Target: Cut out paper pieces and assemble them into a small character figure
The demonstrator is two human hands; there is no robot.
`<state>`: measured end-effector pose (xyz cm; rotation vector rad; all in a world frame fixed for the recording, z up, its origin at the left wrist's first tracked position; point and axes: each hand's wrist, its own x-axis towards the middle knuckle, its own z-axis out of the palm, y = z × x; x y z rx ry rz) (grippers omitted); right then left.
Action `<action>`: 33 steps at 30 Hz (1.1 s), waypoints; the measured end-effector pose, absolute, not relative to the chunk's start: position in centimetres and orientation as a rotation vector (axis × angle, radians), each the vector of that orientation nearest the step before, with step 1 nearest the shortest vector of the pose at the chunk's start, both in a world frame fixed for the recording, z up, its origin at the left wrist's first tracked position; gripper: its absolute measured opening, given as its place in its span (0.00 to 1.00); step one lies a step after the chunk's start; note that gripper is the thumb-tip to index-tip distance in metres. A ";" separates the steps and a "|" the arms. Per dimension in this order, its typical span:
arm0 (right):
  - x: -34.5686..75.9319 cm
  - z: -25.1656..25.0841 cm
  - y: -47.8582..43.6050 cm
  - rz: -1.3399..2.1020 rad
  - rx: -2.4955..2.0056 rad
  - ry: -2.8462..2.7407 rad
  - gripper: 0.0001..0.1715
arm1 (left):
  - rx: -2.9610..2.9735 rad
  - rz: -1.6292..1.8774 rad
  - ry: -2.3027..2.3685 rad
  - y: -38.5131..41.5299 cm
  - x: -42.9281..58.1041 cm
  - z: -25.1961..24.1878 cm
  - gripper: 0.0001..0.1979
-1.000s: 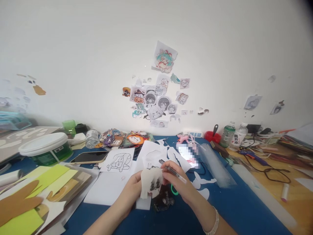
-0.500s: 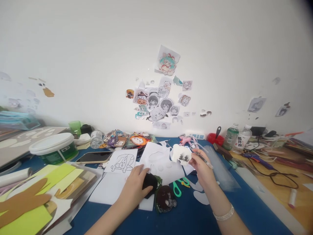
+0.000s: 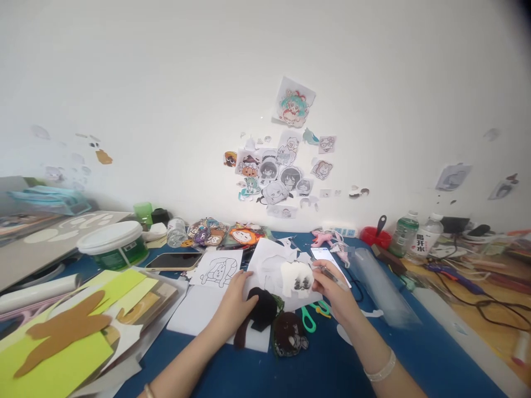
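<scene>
My left hand (image 3: 234, 303) is closed on a black felt piece (image 3: 260, 313) lifted a little off the white paper (image 3: 194, 315) on the blue table. My right hand (image 3: 332, 292) pinches a white cut-out with a dark drawing (image 3: 296, 278) and also holds a pen (image 3: 327, 271). A dark round character piece (image 3: 288, 334) lies just below the two hands. Green-handled scissors (image 3: 309, 316) lie beside my right wrist.
A line drawing on paper (image 3: 218, 269), a phone (image 3: 174, 261) and a lit phone (image 3: 327, 258) lie behind the hands. A green tub with a white lid (image 3: 112, 245) and yellow and brown sheets (image 3: 62, 337) are at left. Bottles (image 3: 404, 235), cables and a clear roll (image 3: 379, 287) are at right.
The white cut-out passed from my left hand to my right, swung out to the right, then came back toward the middle. My left hand dropped to the table and picked up the black piece.
</scene>
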<state>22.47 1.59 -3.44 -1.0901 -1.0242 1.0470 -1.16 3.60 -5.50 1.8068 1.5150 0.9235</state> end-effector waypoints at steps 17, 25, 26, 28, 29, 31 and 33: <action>21.6 -4.3 1.6 1.062 -1.145 -1.013 0.17 | 1.815 1.014 1.480 3.6 -1.2 -6.0 0.25; 20.6 -6.2 1.7 0.950 -1.209 -1.146 0.18 | 2.081 0.983 1.557 2.4 -1.1 -5.7 0.24; 20.7 -6.5 1.9 0.906 -1.232 -1.217 0.18 | 2.121 0.974 1.582 2.4 -1.3 -5.4 0.23; 21.1 -7.0 2.2 0.797 -1.287 -1.366 0.18 | 2.186 0.948 1.666 2.6 -1.8 -4.6 0.21; 21.3 -7.2 2.4 0.750 -1.314 -1.417 0.17 | 2.207 0.936 1.728 2.8 -2.2 -4.0 0.19; 21.6 -7.5 2.6 0.692 -1.359 -1.470 0.17 | 2.216 0.915 1.889 2.9 -3.5 -2.5 0.18; 21.7 -7.5 2.7 0.675 -1.385 -1.499 0.18 | 2.178 0.899 2.077 2.6 -5.2 -0.9 0.17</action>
